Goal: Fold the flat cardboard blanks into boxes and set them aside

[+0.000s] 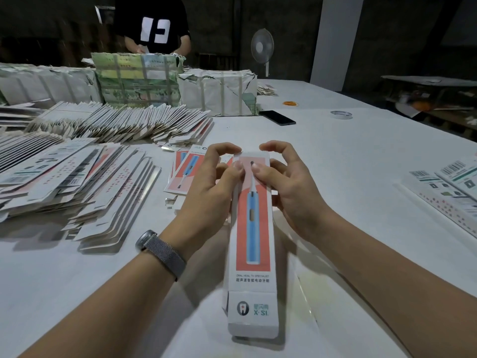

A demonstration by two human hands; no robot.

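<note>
My left hand (211,187) and right hand (286,192) grip the toothbrush box (254,228) (fingers curled at its far end) above the table (361,156).

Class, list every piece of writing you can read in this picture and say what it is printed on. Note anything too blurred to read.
"ORAL HEALTH SPECIALIST": long white cardboard toothbrush box held in both hands, below its coral panel.
"X·SI": same box, near end flap, beside a tooth logo.
Chinese characters under the English line: too blurred to read.
Barcode labels on white flat cardboard blanks at right: unreadable.
Large white shape on another person's black T-shirt: unclear.
</note>
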